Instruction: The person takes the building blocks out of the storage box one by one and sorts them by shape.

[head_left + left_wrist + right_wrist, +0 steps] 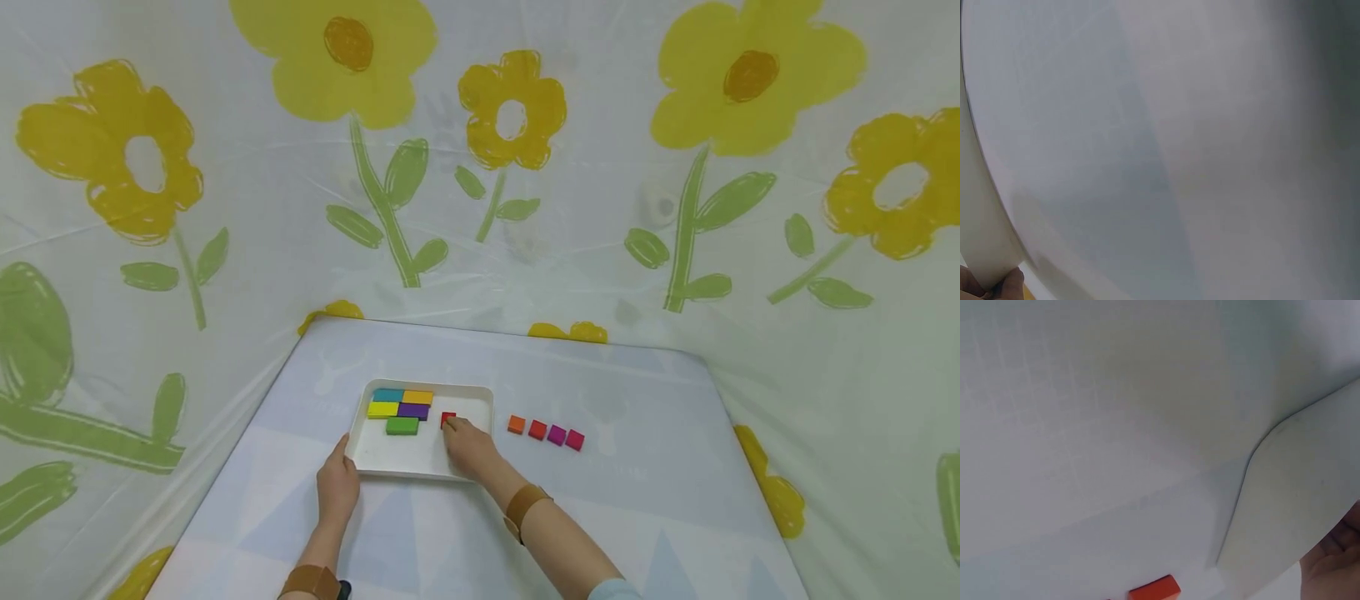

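Note:
A white tray (375, 454) lies on the table, its left wall near corner held by my left hand (339, 483). In the left wrist view, the thumb (1013, 285) and fingers pinch the tray's wall at the lower left. Inside the tray, my right hand (471, 446) pinches a small red block (447, 415), partly covered by the fingertips. Left of it lie a blue block (388, 395), an orange-yellow block (417, 397), a yellow block (383, 409) and a purple block (413, 411), close together. A green block (402, 426) sits just in front of them.
Right of the tray, an orange block (517, 425), a red block (537, 430), a purple-magenta block (557, 435) and a crimson block (575, 440) form a slanting row on the pale patterned table (645, 492). A flower-printed curtain (570, 250) hangs behind and beside the table.

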A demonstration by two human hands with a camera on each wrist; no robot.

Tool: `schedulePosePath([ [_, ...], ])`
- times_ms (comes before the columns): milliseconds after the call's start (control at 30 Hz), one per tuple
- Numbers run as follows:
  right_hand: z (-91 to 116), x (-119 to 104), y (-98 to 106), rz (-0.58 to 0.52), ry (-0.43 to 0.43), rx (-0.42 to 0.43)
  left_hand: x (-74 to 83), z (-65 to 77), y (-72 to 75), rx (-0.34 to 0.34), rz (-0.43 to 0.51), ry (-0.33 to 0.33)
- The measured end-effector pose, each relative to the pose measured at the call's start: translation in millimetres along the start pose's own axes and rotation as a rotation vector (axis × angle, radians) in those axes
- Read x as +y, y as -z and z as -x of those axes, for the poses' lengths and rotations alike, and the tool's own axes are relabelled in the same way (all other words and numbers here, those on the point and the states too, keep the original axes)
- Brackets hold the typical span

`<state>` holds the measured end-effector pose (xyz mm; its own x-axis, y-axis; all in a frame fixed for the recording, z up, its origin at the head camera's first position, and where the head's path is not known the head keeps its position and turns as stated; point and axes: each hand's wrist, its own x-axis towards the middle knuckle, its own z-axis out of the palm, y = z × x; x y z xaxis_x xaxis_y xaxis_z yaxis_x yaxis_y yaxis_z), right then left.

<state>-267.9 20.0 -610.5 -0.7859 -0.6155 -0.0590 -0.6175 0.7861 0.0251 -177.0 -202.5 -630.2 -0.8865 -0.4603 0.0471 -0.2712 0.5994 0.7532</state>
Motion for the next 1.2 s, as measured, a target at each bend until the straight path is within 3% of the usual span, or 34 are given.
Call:
schedulePosePath([
  [233, -1, -2, -3, -0.034, -0.044, 0.093, -1.1, -0.6, 0.1, 0.002, 0.001, 0.002],
  [533, -7, 1, -3, -0.031, -0.04, 0.03, -2.9, -0.6, -2.0, 0.002, 0.005, 0.013],
  [733, -9, 2, -4, -0.099, -0.052, 0.086, -2.4, -0.5, -1.2, 0.034, 0.01, -0.015],
  [1000, -3, 6, -11, -0.066, -0.032, 0.167, -0.3, 1.3, 0.3, 0.005, 0.008, -0.009],
  [1200, -1, 7, -11, -0.108, -0.038, 0.208, -0.8, 1.0, -1.2, 0.017, 0.01, -0.009],
])
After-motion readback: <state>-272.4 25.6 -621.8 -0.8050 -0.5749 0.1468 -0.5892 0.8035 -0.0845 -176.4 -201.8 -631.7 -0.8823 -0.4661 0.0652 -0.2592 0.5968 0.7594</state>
